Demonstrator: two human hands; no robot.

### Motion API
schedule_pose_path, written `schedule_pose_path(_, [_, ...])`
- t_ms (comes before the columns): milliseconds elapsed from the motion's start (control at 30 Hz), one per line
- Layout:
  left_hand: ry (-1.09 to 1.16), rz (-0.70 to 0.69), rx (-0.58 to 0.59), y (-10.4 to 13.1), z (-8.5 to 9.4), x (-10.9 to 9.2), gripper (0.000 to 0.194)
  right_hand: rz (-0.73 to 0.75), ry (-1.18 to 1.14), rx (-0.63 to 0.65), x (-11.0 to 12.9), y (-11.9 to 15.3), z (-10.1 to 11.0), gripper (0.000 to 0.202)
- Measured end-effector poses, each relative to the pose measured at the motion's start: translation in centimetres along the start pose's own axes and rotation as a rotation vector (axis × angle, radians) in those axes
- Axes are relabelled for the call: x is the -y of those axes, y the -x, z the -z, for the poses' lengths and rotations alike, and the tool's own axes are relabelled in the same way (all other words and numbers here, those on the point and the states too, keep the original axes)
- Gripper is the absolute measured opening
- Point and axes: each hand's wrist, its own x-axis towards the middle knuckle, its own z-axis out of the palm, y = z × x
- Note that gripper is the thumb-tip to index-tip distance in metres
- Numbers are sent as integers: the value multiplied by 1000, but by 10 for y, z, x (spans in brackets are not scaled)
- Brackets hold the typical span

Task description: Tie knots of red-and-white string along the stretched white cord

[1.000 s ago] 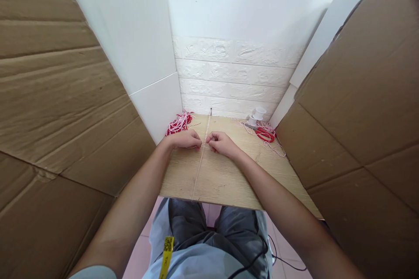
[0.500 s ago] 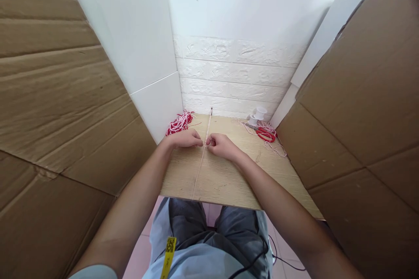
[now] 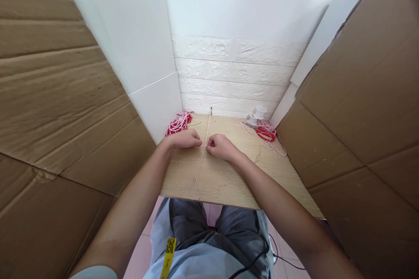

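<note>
Uneven pull from the left hand (image 3: 187, 138) and right hand (image 3: 221, 146), both closed beside it (anything gripped is not discernible), could skew the taut, thin pink-and-white cord (image 3: 200, 168), which runs over the pale wood-grain table (image 3: 229, 183) to the white brick-patterned wall (image 3: 232, 69), between brown corrugated cardboard panels (image 3: 59, 96).

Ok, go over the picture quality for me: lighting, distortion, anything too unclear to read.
Head view: the upper wall is bright, nearly washed out; the cardboard panels look stretched, likely by a wide lens; the top right corner is dark; the strand detail between left hand and right hand is too fine to read.
</note>
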Motion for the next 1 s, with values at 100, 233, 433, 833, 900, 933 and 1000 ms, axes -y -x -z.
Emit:
schedule_pose_path(100, [-17, -7, 3, -1, 0, 2, 22, 3, 12, 11, 0, 0, -2, 10])
schedule_pose_path(233, [-43, -13, 0, -2, 0, 3, 21, 19, 23, 12, 0, 0, -3, 12])
schedule_pose_path(433, [-47, -16, -13, -3, 1, 6, 22, 26, 41, -1, -3, 0, -3, 15])
schedule_pose_path(833, [-57, -7, -24, -3, 4, 6, 21, 11, 82, -1, -3, -1, -2, 16])
schedule_pose_path(900, [-73, -1, -35, -3, 4, 8, 21, 5, 88, 2, -3, -1, -2, 15])
schedule_pose_path(933, [-83, 2, -38, -3, 4, 8, 21, 4, 92, 0, -3, -1, -1, 14])
schedule_pose_path(1000, [-102, 7, -40, -3, 4, 9, 20, 9, 94, -10, -3, -1, -2, 13])
